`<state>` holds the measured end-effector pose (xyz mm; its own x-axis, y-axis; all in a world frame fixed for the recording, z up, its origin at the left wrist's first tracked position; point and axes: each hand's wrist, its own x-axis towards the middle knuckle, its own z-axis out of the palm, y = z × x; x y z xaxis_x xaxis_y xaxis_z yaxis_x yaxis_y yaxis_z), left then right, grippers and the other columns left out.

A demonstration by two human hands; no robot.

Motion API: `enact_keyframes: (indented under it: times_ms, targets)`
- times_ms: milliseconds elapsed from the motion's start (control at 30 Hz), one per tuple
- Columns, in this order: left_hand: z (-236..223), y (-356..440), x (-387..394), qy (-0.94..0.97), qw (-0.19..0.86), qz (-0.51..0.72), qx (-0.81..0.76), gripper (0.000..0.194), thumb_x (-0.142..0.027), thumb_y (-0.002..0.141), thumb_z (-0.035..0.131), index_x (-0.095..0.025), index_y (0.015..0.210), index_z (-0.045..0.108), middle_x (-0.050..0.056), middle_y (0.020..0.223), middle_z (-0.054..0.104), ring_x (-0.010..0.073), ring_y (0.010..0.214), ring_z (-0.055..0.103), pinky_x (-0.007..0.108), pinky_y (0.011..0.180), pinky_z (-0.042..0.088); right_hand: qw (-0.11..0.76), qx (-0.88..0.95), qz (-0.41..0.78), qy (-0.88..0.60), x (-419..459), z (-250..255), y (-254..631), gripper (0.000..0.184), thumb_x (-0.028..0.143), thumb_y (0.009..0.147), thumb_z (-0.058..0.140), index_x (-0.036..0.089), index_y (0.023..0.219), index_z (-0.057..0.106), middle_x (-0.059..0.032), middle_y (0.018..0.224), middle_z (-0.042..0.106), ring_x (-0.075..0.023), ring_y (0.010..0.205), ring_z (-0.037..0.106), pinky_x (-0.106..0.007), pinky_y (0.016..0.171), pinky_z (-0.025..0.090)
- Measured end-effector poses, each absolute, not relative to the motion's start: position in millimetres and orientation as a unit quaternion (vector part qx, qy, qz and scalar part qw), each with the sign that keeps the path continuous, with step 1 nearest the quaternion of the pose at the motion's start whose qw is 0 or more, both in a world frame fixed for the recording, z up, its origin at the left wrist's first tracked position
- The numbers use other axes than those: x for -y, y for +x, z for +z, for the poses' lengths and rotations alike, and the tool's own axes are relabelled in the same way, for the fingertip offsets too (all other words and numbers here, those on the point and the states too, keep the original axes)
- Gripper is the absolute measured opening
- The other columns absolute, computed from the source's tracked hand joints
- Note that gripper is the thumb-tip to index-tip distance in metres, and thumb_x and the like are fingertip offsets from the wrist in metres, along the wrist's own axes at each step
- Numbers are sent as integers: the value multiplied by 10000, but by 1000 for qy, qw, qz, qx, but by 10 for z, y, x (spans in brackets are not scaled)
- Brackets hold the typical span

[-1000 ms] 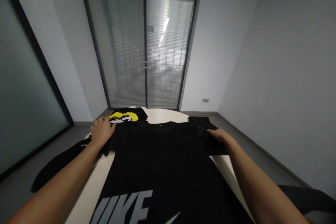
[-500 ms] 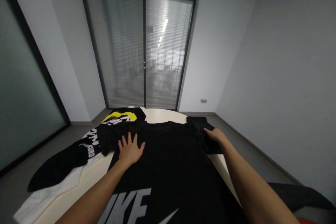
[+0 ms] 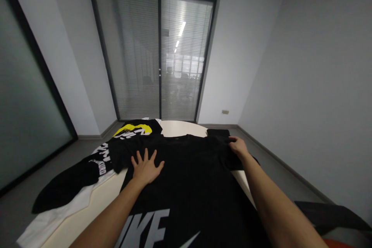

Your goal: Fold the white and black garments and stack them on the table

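Observation:
A black T-shirt (image 3: pixel 188 178) with a large grey-white printed word and a swoosh lies spread over a pale table (image 3: pixel 180 127), its neckline at the far side. My left hand (image 3: pixel 147 168) rests flat on the upper left of the shirt, fingers spread. At the right sleeve, my right hand (image 3: pixel 238 146) has its fingers closed on the cloth near the shoulder seam; the thumb is partly hidden. The sleeve's outer end runs beneath my right wrist.
Black clothes with yellow and white print (image 3: pixel 136 128) and white cloth (image 3: pixel 55 211) lie along the table's left side. A dark folded item (image 3: pixel 218 132) sits at the far right edge. A dark object (image 3: pixel 328 215) stands at lower right. Beyond is a glass door with blinds (image 3: pixel 183 62).
My right hand has shifted slightly up and left along the sleeve, and sleeve cloth now shows beyond the wrist. My left hand has slid a little right, still flat.

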<state>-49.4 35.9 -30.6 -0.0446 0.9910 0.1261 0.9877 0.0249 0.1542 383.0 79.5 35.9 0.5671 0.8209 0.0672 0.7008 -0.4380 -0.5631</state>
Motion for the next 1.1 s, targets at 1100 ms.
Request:
enact_keyframes:
  times_ms: [1100]
  targets:
    - [-293,-512,-370,702,7,92,-707,778,-710,874,363,-279,1521,382,153,1614,269,491,1471,128,660,1136,98,87,745,-63,-658,-476,114,2363,543,128,911,430,217,1447,438,-106,1144,676,-239,1071,603,-331,896,420]
